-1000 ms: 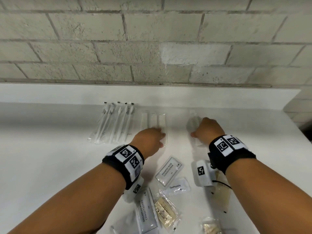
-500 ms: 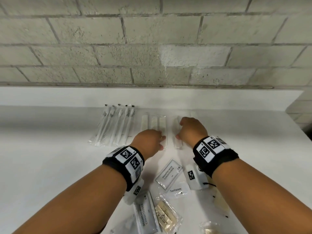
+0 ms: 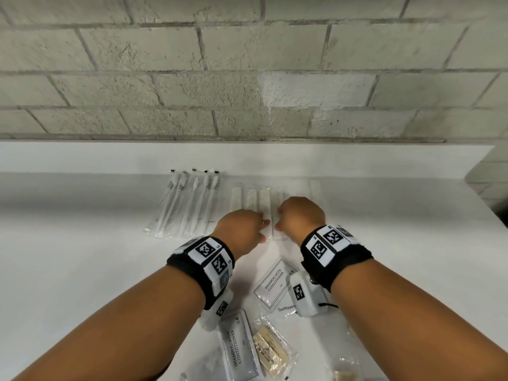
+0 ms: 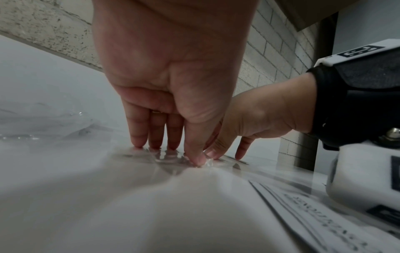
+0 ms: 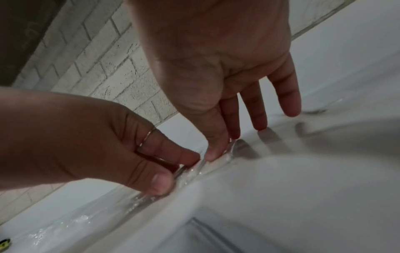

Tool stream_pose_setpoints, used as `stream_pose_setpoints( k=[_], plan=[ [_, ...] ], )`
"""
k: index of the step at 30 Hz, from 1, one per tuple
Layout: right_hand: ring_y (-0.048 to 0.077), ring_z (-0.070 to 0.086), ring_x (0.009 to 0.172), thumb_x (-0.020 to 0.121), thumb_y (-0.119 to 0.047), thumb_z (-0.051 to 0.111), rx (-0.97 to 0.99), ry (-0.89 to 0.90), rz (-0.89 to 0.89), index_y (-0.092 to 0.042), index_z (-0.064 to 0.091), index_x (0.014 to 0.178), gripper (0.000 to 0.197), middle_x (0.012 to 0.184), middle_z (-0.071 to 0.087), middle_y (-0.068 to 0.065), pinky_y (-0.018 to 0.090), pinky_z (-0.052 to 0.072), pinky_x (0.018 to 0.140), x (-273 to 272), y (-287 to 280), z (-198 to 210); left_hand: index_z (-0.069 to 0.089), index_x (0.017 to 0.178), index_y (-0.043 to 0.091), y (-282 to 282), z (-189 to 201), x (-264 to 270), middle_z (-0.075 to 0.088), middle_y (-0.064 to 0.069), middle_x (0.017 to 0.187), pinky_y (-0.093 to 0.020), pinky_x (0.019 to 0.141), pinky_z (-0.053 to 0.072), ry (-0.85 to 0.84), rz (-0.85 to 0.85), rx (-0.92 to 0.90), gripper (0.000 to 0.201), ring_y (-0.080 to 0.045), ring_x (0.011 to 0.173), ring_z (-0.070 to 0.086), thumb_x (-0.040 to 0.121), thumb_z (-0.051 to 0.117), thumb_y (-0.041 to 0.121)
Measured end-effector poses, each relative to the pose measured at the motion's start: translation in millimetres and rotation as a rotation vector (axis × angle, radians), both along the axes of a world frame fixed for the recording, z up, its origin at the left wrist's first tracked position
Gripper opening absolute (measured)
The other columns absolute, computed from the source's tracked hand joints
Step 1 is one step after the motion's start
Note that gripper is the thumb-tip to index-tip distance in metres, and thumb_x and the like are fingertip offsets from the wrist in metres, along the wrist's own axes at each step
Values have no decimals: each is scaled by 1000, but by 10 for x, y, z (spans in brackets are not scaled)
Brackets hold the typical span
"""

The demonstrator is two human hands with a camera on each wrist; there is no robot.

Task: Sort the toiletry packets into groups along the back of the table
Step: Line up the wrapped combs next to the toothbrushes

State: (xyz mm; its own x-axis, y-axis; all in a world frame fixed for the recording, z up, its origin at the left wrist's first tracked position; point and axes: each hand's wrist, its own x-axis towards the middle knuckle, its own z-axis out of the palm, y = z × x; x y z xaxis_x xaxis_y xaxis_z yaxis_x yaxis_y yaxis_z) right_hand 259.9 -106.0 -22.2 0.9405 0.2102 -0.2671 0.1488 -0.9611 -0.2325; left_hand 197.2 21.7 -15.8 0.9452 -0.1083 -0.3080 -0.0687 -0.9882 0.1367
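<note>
Several clear comb packets [image 3: 251, 199] lie side by side at the back of the white table [image 3: 82, 270]. My left hand [image 3: 258, 224] presses straight fingertips [image 4: 154, 145] on their near ends. My right hand [image 3: 280, 220] is right beside it, its thumb and straight fingers [image 5: 259, 119] pressing down the rightmost comb packet [image 3: 276, 199] against the row. In the right wrist view the crinkled clear wrap [image 5: 194, 169] shows between the two thumbs. One more comb packet [image 3: 316, 188] lies apart, further right.
A group of wrapped toothbrushes [image 3: 187, 204] lies left of the combs. Near me are two shampoo sachets [image 3: 275, 284] [image 3: 237, 350], a toothpaste sachet [image 3: 286, 309] and tan packets [image 3: 270, 350]. A brick wall [image 3: 247, 78] rises behind the table's raised back ledge.
My right hand moved left from the right side with a comb packet and set it against the row beside my left hand. The left hand stayed on the combs.
</note>
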Motion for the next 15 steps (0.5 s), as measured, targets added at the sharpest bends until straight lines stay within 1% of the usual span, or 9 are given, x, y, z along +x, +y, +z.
stream_pose_setpoints(
  k=[2, 4, 6, 8, 10, 13, 14, 15],
  plan=[
    [21, 62, 109, 79, -30, 69, 10, 5, 4, -27, 66, 116, 37, 116, 67, -3, 28, 47, 84, -4, -24, 5, 45, 142, 28, 0, -7, 6, 40, 4, 151, -34, 109, 36, 2, 13, -9, 49, -20, 135, 41, 94, 51, 34],
    [23, 57, 117, 82, -31, 67, 73, 4, 13, -24, 64, 121, 40, 125, 63, -1, 31, 47, 94, -9, -105, 44, 47, 140, 29, -1, -11, 11, 44, 3, 148, -34, 108, 37, -8, 28, -7, 49, -19, 135, 41, 92, 52, 36],
    [25, 54, 120, 87, -28, 61, 162, -31, -36, -17, 62, 124, 38, 130, 59, 5, 32, 45, 99, 18, -250, 110, 45, 140, 31, 0, -4, 10, 41, 6, 150, -34, 109, 36, -26, 26, 0, 48, -17, 140, 34, 93, 51, 36],
    [30, 56, 115, 88, -22, 57, 194, -93, -150, -11, 63, 121, 35, 127, 55, 12, 32, 46, 96, 117, -433, 144, 42, 142, 32, -19, 19, 12, 32, 9, 155, -36, 112, 33, -55, 9, -3, 48, -16, 145, 24, 95, 47, 35],
    [32, 59, 108, 85, -18, 58, 175, -87, -243, -6, 63, 116, 34, 121, 57, 15, 31, 47, 88, 211, -593, 145, 42, 142, 32, -65, 42, 20, 29, 11, 156, -36, 113, 30, -76, -18, -19, 46, -15, 146, 22, 96, 45, 33],
    [30, 64, 100, 79, -18, 66, 133, 10, -242, -4, 63, 105, 30, 107, 68, 14, 27, 46, 74, 228, -685, 174, 43, 142, 31, -158, 41, 39, 30, 10, 156, -34, 115, 26, -46, -70, -31, 45, -15, 145, 24, 97, 45, 32],
    [30, 65, 99, 78, -17, 66, 119, 24, -224, -4, 62, 104, 29, 106, 69, 13, 27, 46, 73, 216, -676, 185, 44, 142, 29, -187, 28, 48, 32, 8, 155, -35, 115, 28, -31, -91, -16, 45, -17, 144, 27, 97, 45, 32],
    [30, 65, 99, 79, -17, 67, 117, 32, -201, -5, 61, 105, 29, 106, 69, 13, 28, 48, 74, 202, -646, 188, 45, 142, 29, -201, 14, 52, 34, 6, 154, -36, 113, 31, -23, -104, 2, 45, -19, 142, 31, 97, 46, 33]
  ],
)
